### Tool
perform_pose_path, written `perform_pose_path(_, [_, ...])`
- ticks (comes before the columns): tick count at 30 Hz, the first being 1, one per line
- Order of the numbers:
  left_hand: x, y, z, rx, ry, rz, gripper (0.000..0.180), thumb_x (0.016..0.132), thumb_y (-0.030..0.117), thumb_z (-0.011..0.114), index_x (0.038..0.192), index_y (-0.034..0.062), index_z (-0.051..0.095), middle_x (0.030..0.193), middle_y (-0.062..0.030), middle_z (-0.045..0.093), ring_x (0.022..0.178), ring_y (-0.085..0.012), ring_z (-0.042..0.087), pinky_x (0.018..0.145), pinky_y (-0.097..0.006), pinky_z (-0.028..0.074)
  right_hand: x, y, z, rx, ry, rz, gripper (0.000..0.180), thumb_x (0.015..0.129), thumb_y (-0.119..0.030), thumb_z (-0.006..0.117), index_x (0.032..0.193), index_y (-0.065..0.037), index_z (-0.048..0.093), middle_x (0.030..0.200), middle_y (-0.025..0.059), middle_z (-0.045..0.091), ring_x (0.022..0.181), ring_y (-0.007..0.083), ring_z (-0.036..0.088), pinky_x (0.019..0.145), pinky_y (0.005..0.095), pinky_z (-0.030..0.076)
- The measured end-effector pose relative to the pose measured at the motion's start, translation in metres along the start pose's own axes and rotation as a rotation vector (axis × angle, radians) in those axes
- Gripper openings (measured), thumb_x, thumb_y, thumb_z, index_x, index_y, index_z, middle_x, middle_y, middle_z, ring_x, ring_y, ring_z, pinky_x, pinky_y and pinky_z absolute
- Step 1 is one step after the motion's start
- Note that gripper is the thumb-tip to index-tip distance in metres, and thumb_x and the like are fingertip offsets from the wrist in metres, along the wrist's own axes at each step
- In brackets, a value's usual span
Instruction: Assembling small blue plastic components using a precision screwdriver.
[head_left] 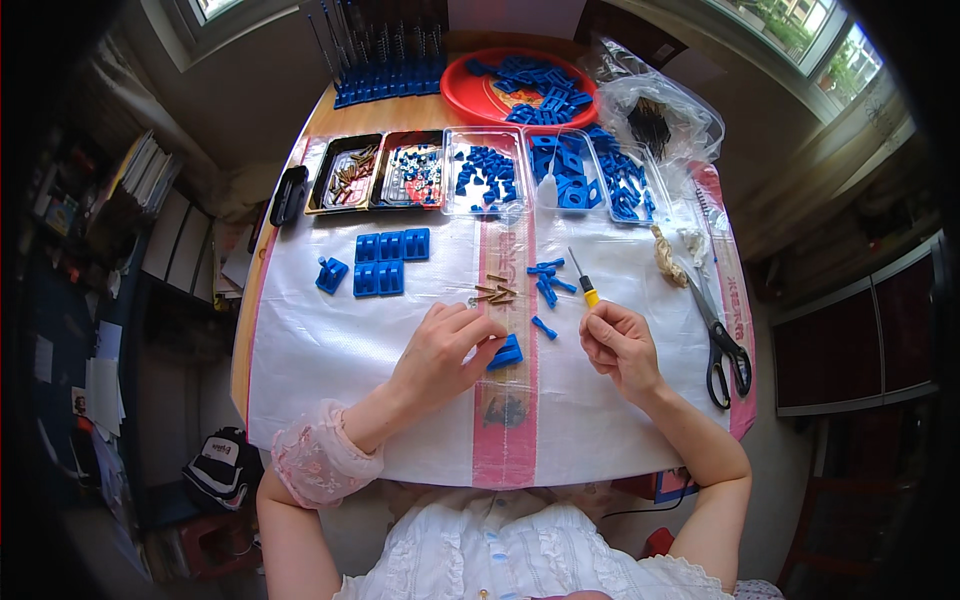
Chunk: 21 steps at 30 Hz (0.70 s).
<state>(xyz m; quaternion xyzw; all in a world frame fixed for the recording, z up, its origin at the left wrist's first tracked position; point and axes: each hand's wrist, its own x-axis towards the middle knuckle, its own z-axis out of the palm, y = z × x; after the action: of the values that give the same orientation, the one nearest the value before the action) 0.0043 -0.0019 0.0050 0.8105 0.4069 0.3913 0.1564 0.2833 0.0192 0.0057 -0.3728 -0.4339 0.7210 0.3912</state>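
My right hand grips a small screwdriver with a yellow and black handle, its thin shaft pointing up and away. My left hand is closed, thumb and fingertips at a blue plastic block on the mat; its fingers partly cover the block. Just beyond lie several brass-coloured pins. Between the hands, small blue lever-shaped pieces are scattered, one nearer to me. Farther left, blue blocks stand in two rows, with a separate blue piece beside them.
Along the back run a tray of brass pins, a tray of small metal parts and clear trays of blue parts. Behind them are a red basin and a blue rack of rods. Black-handled scissors lie right.
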Motion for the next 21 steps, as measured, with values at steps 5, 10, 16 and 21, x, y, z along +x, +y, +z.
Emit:
perform_pose_path(5, [0.0, 0.0, 0.0, -0.008, 0.012, 0.007, 0.01, 0.085, 0.002, 0.076, 0.091, 0.0068, 0.07, 0.078, -0.0051, 0.065, 0.075, -0.0221, 0.061, 0.076, -0.036, 0.045, -0.001, -0.002, -0.001, 0.025, -0.022, 0.057, 0.021, 0.108, -0.019, 0.057, 0.096, -0.004, 0.065, 0.067, -0.0013, 0.055, 0.048, -0.0003, 0.032, 0.042, 0.0196, 0.021])
perform_pose_path(10, [-0.001, 0.0, -0.001, -0.009, 0.009, 0.005, 0.011, 0.083, 0.001, 0.077, 0.091, 0.0068, 0.071, 0.078, -0.0054, 0.065, 0.076, -0.0224, 0.061, 0.076, -0.036, 0.045, -0.003, -0.003, 0.0, 0.059, -0.135, 0.132, 0.023, 0.107, -0.021, 0.058, 0.094, -0.003, 0.064, 0.066, -0.0004, 0.054, 0.048, 0.0008, 0.033, 0.042, 0.0202, 0.022])
perform_pose_path(16, [0.0, 0.011, -0.001, -0.153, 0.05, -0.03, 0.015, 0.081, -0.001, 0.08, 0.094, 0.0046, 0.074, 0.081, -0.0062, 0.067, 0.076, -0.0209, 0.065, 0.066, -0.032, 0.052, -0.007, 0.001, 0.002, 0.108, -0.304, 0.355, 0.034, 0.105, -0.029, 0.061, 0.086, -0.001, 0.064, 0.063, 0.0033, 0.055, 0.046, 0.0046, 0.036, 0.041, 0.0219, 0.024])
perform_pose_path(21, [-0.001, 0.024, 0.004, -0.359, -0.046, -0.023, 0.018, 0.085, -0.002, 0.078, 0.101, 0.0037, 0.076, 0.086, -0.0074, 0.072, 0.074, -0.0193, 0.069, 0.062, -0.03, 0.055, -0.013, 0.004, 0.005, 0.119, -0.341, 0.499, 0.041, 0.105, -0.03, 0.06, 0.079, 0.001, 0.065, 0.063, 0.0077, 0.058, 0.044, 0.0055, 0.037, 0.039, 0.0227, 0.024])
